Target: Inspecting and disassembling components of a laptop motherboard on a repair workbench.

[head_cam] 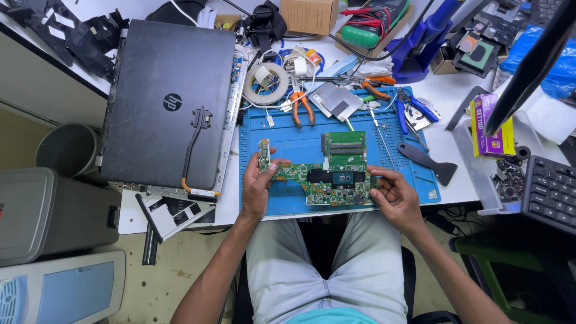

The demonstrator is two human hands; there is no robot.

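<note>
1. The left hand (257, 191) and right hand (395, 197) hold a green laptop circuit board (324, 174) between them, over the near part of a blue work mat (288, 147).
2. The left hand pinches the board's left edge, thumb on top and fingers curled under it. The right hand grips the right edge the same way, fingers partly bent, not flat.
3. The board seems to sit low over the mat; whether it touches cannot be told.
4. Risk: both grips sit on thin edges, so a slack pinch could let the board tilt and knock against the mat.
5. Risk: fingers pressing on the populated face may stress small parts or bend the narrow left tab.
6. Beyond the hands lie orange-handled pliers (302, 107); a closed grey laptop (168, 102) rests beyond the left hand; a black pry tool (429, 161) lies just beyond the right hand.
</note>
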